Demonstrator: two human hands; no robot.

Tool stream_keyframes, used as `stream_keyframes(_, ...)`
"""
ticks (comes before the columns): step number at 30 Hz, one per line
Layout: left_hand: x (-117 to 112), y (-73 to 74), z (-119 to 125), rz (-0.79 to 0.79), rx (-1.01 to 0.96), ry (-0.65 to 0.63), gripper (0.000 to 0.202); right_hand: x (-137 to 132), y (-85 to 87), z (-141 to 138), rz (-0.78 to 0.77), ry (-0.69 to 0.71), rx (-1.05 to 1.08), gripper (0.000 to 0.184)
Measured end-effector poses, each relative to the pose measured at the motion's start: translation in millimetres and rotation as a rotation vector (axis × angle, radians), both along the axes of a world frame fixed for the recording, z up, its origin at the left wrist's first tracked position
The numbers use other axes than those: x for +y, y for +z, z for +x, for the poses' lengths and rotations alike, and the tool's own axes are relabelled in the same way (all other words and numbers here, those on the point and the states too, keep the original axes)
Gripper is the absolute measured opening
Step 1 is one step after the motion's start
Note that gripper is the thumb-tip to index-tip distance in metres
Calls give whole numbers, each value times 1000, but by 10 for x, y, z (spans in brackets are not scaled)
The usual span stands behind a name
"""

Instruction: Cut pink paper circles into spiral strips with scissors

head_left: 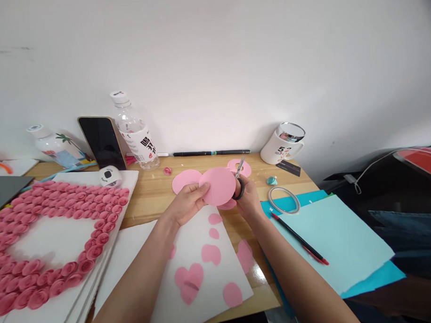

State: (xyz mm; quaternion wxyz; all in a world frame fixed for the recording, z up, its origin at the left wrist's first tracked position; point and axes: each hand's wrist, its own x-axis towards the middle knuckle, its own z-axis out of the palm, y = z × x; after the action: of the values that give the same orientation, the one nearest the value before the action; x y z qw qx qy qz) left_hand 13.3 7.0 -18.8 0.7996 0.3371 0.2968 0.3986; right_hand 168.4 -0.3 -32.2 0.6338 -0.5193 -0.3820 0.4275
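My left hand [188, 202] pinches the left edge of a pink paper circle [218, 186] and holds it up over the wooden table [153, 192]. My right hand [248, 195] grips black-handled scissors [239, 179], whose blades point up and touch the circle's right edge. Behind the circle lie a second pink circle [183, 180] and a pink paper piece with a hole cut in it [244, 168]. Pink paper scraps [210, 253] lie scattered on a white sheet [190, 256] below my hands.
A white board with a ring of pink paper roses [55, 233] fills the left. Along the wall stand a phone [101, 142], two bottles [135, 131], a black pen [211, 152] and a white mug [283, 145]. A tape ring [283, 199], pens [299, 238] and blue paper sheets [338, 242] lie at the right.
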Motion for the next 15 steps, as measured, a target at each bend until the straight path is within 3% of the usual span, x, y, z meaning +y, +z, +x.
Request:
stream_keyframes(4, 18, -10, -13, -22, 28, 35, 23, 5, -24, 30, -15, 71, -12, 30)
stream_keyframes(10, 59, -21, -25, -17, 33, 99, 24, 26, -18, 84, -32, 60, -25, 31)
stream_keyframes(12, 66, -29, -22, -7, 36, 132, 24, 33, -19, 103, -41, 30, -30, 30)
stream_keyframes(15, 61, -43, -21, -16, 34, 120, 25, 40, -19, 118, -28, -127, -38, 28)
